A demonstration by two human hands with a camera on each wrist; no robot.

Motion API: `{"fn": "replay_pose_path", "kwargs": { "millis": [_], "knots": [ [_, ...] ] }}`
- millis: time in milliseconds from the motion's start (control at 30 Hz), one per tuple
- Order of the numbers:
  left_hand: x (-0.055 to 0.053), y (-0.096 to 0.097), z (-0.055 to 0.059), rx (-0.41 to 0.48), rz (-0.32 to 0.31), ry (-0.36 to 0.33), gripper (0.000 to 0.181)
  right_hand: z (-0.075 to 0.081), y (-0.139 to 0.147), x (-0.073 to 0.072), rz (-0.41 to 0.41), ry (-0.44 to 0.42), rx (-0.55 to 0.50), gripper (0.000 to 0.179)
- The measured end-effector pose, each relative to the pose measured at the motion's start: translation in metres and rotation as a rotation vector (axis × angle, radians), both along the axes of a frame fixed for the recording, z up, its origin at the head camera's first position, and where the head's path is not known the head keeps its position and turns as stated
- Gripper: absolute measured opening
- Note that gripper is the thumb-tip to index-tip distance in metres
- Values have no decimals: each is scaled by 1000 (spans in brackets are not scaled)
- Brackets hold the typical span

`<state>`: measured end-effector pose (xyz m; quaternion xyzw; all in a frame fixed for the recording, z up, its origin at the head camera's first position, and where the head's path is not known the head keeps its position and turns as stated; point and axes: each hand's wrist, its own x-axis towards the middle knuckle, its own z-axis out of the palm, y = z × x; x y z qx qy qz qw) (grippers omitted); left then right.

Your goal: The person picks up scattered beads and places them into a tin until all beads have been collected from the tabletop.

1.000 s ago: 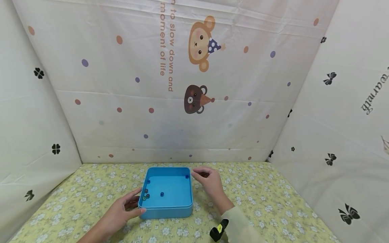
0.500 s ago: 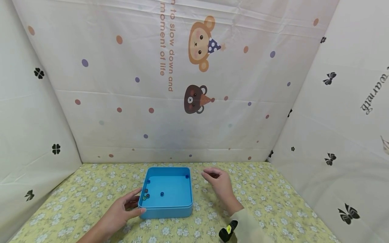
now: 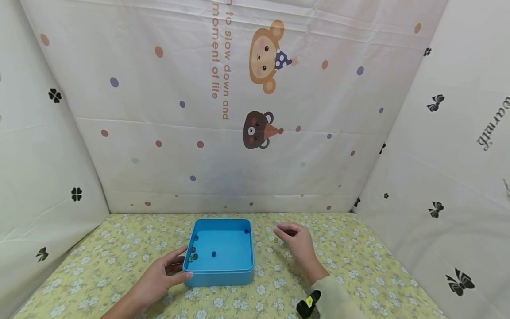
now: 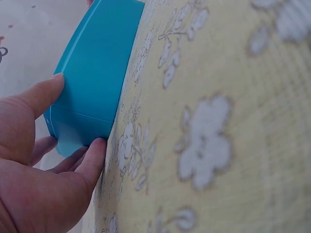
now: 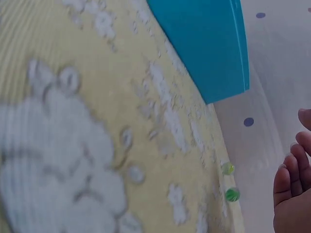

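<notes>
My left hand point(image 3: 163, 277) grips the near left corner of a square blue plastic box point(image 3: 227, 278), its thumb on the front wall and its fingers along the left side. Inside the box lie several small glass marbles: a dark blue marble point(image 3: 214, 254) near the middle, another blue marble point(image 3: 246, 231) in the far right corner, and a cluster along the left wall. To the right of the box, my right hand point(image 3: 299, 243) hovers with loosely bent fingers and nothing visible in them. Just below its fingertips is a yellow-green marble point(image 3: 276, 240); the right wrist view adds a green marble point(image 5: 232, 194) beside it.
A yellow floral cloth point(image 3: 358, 274) covers the table. Printed white sheets hang at the back point(image 3: 223, 177) and on both sides. A black strap point(image 3: 308, 304) with a yellow mark is at my right sleeve.
My right hand has moved right, away from the box's right rim, and a yellow-green marble now shows below its fingertips. The left hand and the box stay in place.
</notes>
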<state>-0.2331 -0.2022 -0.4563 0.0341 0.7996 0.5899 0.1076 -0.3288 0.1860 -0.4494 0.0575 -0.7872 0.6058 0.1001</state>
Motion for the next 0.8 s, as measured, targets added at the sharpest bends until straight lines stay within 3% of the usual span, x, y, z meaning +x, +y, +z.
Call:
{"fn": "replay_pose_path", "kwargs": {
  "millis": [233,467,800],
  "knots": [
    [0,1,-1,20,-18,3,87,-8,10,-1,-5,-48,42,34],
    [0,2,-1,-7,32,0,86,-9,16,-1,-2,-90,113,34],
    [3,0,0,-3,6,10,87,-15,26,-6,-29,-156,179,39]
  ]
}}
